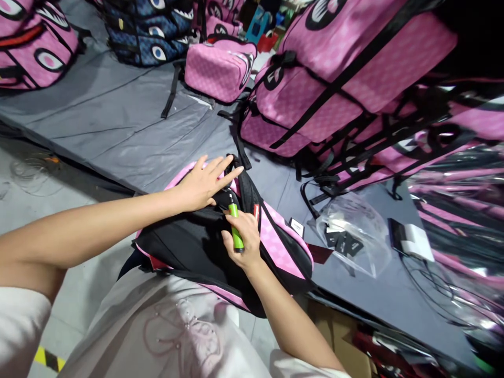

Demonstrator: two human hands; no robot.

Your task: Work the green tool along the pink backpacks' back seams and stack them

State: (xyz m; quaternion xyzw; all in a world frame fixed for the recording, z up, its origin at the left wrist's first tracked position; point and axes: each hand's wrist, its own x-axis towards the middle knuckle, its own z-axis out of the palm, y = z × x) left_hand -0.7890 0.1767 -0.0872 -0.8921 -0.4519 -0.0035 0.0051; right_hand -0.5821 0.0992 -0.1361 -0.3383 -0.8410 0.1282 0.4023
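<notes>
Right grip (248, 233) wrapped round green-handled tool (235, 229); left grip (200, 186) just beside tip (231, 198), spread loose on bag (189, 242) beneath both. Tool slipping could nick left fingers (231, 176).

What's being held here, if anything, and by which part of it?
A green tool, held around its handle by the right hand. The left hand lies on the pink-and-black bag, fingers extended.
</notes>
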